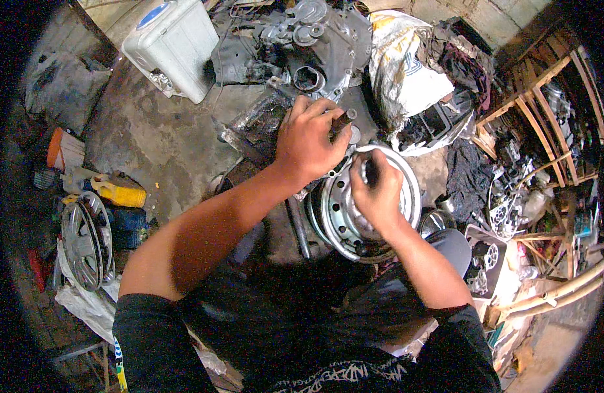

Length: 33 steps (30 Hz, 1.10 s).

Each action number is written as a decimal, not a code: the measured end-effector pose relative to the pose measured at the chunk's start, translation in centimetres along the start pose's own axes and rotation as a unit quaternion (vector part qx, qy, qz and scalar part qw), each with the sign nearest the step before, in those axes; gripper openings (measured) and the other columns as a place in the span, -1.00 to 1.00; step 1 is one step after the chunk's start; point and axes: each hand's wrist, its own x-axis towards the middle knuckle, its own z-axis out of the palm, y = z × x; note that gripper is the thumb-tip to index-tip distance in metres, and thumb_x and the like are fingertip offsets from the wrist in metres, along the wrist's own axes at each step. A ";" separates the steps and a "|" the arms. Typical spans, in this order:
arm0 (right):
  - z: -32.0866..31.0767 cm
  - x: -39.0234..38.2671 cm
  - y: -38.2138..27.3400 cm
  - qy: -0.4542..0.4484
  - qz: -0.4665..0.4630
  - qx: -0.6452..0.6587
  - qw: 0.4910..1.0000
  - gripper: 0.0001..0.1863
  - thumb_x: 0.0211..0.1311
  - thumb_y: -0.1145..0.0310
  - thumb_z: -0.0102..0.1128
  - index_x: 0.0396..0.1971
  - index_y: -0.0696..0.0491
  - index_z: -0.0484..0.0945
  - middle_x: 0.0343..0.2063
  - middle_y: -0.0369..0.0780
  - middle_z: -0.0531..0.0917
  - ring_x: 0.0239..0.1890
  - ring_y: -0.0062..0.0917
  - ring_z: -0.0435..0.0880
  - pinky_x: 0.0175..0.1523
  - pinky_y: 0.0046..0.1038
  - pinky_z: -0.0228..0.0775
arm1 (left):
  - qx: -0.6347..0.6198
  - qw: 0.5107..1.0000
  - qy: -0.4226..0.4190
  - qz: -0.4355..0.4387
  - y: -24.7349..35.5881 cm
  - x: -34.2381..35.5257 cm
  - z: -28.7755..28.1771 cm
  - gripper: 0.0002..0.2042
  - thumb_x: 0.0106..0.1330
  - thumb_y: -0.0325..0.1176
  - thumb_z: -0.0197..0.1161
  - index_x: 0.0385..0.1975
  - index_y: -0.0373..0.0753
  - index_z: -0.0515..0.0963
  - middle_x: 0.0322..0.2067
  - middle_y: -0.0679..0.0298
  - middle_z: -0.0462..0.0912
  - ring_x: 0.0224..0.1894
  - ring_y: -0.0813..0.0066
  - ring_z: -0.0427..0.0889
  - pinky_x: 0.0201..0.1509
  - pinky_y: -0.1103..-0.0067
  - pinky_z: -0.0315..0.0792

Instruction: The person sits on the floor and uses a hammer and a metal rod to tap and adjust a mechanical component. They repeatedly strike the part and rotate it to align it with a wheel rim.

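My left hand is closed around a short dark metal rod with a blunt round end, which sticks out between thumb and forefinger. Just below that end shows a small round grey metal piece; what it belongs to is hidden. My right hand is curled, thumb toward the fingers, over a silvery steel wheel rim. Whatever it grips is dark and blurred. Under and beside my left hand lies a greasy block-like metal part. A metal bar lies left of the wheel rim.
A large greasy engine casing stands ahead, with a white plastic container to its left. White sacks and a wooden rack are at right. Wheel covers and a yellow bottle lie at left.
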 end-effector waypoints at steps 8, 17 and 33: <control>-0.1 0.6 0.4 0.000 0.023 -0.024 0.999 -0.88 0.19 0.49 0.31 -0.37 0.16 0.54 -0.67 0.01 0.59 -0.61 -0.08 0.67 -0.46 -0.17 0.45 | 0.016 1.000 -0.004 -0.004 0.1 -0.1 0.1 -0.74 0.13 -0.24 0.39 -0.25 -0.25 0.74 -0.17 0.19 0.69 -0.05 0.04 0.56 0.06 0.25 0.50; 0.0 1.8 0.8 0.014 0.063 0.014 0.998 -0.92 0.21 0.51 0.27 -0.34 0.18 0.58 -0.63 0.01 0.63 -0.61 -0.15 0.69 -0.42 -0.22 0.48 | 0.006 1.000 -0.010 -0.006 0.0 -0.2 0.3 -0.72 0.11 -0.23 0.41 -0.24 -0.25 0.74 -0.17 0.18 0.68 -0.05 0.03 0.55 0.05 0.24 0.50; -0.2 0.7 0.8 -0.009 0.083 0.037 0.996 -0.92 0.19 0.53 0.26 -0.37 0.21 0.57 -0.56 0.06 0.66 -0.51 -0.09 0.73 -0.35 -0.21 0.50 | -0.003 1.000 -0.001 0.012 0.1 0.0 0.0 -0.80 0.34 -0.27 0.26 -0.28 -0.28 0.68 -0.18 0.05 0.68 -0.11 -0.06 0.57 0.01 0.19 0.47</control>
